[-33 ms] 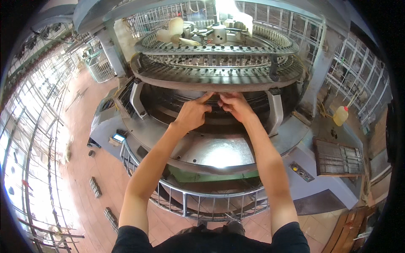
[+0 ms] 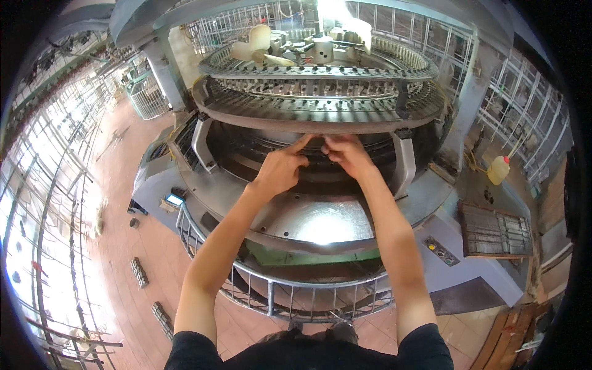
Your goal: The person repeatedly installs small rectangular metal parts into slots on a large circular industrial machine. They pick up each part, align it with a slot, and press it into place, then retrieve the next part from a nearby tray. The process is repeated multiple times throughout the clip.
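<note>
In front of me stands a circular knitting machine with a wide metal ring (image 2: 320,121) at chest height. Both arms reach to the ring's near underside. My left hand (image 2: 280,169) has its index finger stretched up to the lower rim, with the thumb apart and the other fingers curled; nothing shows in it. Close by on the right, my right hand (image 2: 348,155) is closed, its fingers bent together just below the rim. Whatever it may pinch is too small or hidden to make out. Beneath both hands lies the dark round inside of the machine (image 2: 320,185).
A shiny metal bed plate (image 2: 324,222) and a curved guard rail (image 2: 270,296) lie between me and the machine. Grey legs (image 2: 402,163) support the ring. At right hangs a yellowish jug (image 2: 498,169). Metal pieces (image 2: 139,272) lie on the tiled floor at left.
My right hand has shifted very slightly, its fingers turning a little. The left hand stays at the rim.
</note>
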Available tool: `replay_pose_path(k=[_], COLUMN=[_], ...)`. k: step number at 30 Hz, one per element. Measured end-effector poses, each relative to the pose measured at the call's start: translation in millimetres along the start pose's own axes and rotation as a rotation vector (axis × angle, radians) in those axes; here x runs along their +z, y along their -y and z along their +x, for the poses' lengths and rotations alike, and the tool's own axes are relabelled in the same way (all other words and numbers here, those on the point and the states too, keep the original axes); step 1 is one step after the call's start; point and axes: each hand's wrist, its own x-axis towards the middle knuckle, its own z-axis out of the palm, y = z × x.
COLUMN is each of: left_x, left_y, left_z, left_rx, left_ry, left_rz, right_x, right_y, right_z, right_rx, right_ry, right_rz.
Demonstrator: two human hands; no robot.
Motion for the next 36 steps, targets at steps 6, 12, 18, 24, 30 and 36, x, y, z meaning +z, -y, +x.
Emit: replay_pose_path(k=[6, 12, 18, 24, 30, 36], left_x=[-13.0, 7.0, 35.2, 55.5, 115.9, 264.4], left_y=[-46.2, -116.7, -196.4, -279.5, -316.9, -421.5], left_z=[-66.2, -81.9, -104.6, -109.2, -91.2, -68.9], left_rx=[-0.491, -0.661, -0.653, -0.725, -0.711, -1.018], left_ry=[-0.269, -0.585, 0.154, -0.034, 0.018, 0.219], left_rz=[-0.498, -1.573, -2.149, -2.037, -2.233, -2.033], right_x=[-4.4, 114.9, 125.5, 74.0, 45.1, -85.6], right_y=[12.2, -45.4, -43.2, -36.8, -58.7, -8.4], right_z=[-18.4, -165.1, -243.6, -296.4, -399.3, -529.5], right_rx=[-0.201, -0.554, -0.813, -0.655, -0.494, -0.071], right_ry=[-0.609, -0.497, -0.625, -0.722, -0.551, -0.87], right_rz=[-0.294, -0.658, -1.171, -1.137, -1.19, -0.91])
